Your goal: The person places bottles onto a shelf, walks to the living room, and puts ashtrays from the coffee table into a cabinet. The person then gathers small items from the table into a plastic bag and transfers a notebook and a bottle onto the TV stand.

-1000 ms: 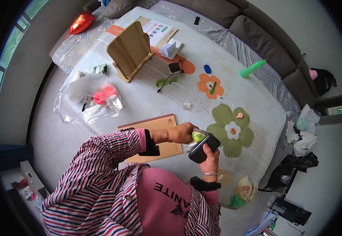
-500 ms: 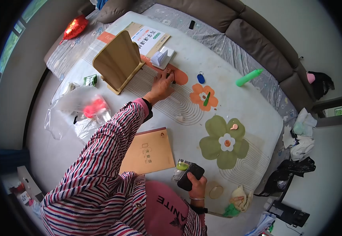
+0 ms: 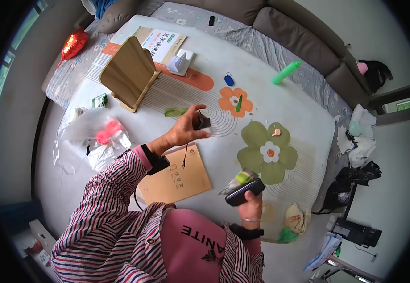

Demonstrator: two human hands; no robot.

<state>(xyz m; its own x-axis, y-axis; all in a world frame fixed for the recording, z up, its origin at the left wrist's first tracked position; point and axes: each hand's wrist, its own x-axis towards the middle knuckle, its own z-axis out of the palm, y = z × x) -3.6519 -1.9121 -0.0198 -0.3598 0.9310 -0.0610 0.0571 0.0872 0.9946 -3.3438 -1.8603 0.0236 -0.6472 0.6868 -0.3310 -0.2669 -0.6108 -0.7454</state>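
Observation:
My left hand [image 3: 185, 128] is raised above the table, its fingers and thumb pinching a small dark object [image 3: 202, 124] with a pale or clear end. A thin black cable [image 3: 185, 153] with a plug tip hangs below that hand, over a tan exercise book [image 3: 176, 177]. My right hand [image 3: 250, 206] grips a black, rounded, phone-sized device [image 3: 245, 191]. Against the device's far side is a clear plastic packet [image 3: 235, 180] with something bright green in it; whether my fingers hold the packet too is hidden. A green strip [image 3: 174, 112] lies beyond my left hand.
A wooden stand [image 3: 128, 73] is upright at the far left, beside a white holder [image 3: 181, 62] and a workbook [image 3: 163, 43]. A plastic bag [image 3: 84, 129] lies on the left. A blue key tag [image 3: 229, 79], green bottle [image 3: 286, 72] and pink piece [image 3: 276, 132] sit right.
My left hand has drawn back from near the white holder toward me, with the small dark object and cable. My right hand has lifted the black device up and rightward; the packet moved with it.

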